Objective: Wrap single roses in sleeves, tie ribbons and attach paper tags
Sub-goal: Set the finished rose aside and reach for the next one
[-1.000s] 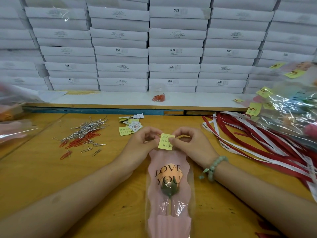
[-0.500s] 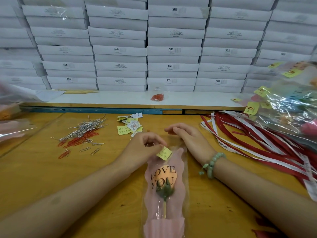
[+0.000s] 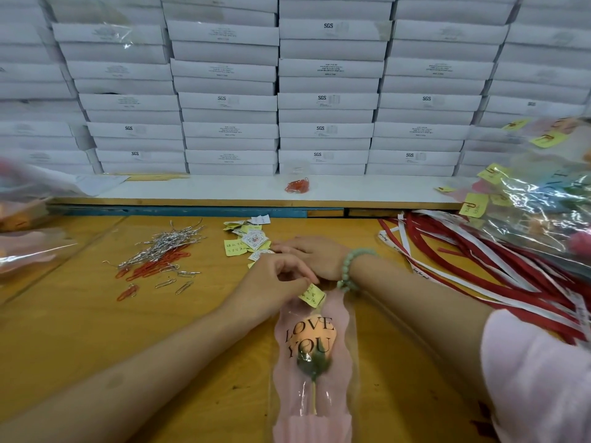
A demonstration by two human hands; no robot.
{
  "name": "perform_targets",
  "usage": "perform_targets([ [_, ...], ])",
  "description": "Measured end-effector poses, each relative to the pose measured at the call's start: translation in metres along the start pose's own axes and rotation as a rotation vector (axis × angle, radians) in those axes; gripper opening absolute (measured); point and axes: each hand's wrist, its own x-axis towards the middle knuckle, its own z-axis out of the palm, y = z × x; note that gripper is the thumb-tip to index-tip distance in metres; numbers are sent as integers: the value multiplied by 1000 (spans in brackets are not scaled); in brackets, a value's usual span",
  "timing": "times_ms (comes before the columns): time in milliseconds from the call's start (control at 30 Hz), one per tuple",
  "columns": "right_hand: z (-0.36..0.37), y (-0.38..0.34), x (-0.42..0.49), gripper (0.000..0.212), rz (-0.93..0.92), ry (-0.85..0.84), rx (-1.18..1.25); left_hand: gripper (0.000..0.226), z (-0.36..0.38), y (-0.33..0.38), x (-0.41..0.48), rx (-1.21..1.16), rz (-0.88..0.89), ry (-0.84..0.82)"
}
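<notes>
Atop the sleeve (image 3: 343, 316), left hand (image 3: 271, 282) pinches yellow tag (image 3: 311, 295).

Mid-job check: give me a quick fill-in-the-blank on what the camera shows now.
The left hand pinches the ___ tag at the sleeve top.
The sleeve print reads LOVE ___.
The bead bracelet is on the ___ wrist.
The ribbons are red and ___.
Missing: yellow; YOU; right; white.

Bright, even light; cellophane (image 3: 543, 199) glares at right; edges bow and blur.
</notes>
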Motion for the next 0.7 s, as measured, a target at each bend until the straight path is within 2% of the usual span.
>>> perform_targets([
  [100,-1,5,1,41,-21,54,-96,17,0,-1,0,0,2,18],
  [400,1,44,-44,20,-16,355,54,14,-1,-4,3,-62,-17,49],
  [567,1,46,-62,11,-3,406,-42,13,0,-4,2,-78,8,52],
  [700,0,39,-62,7,49,372,-122,9,0,-4,2,-85,25,66],
])
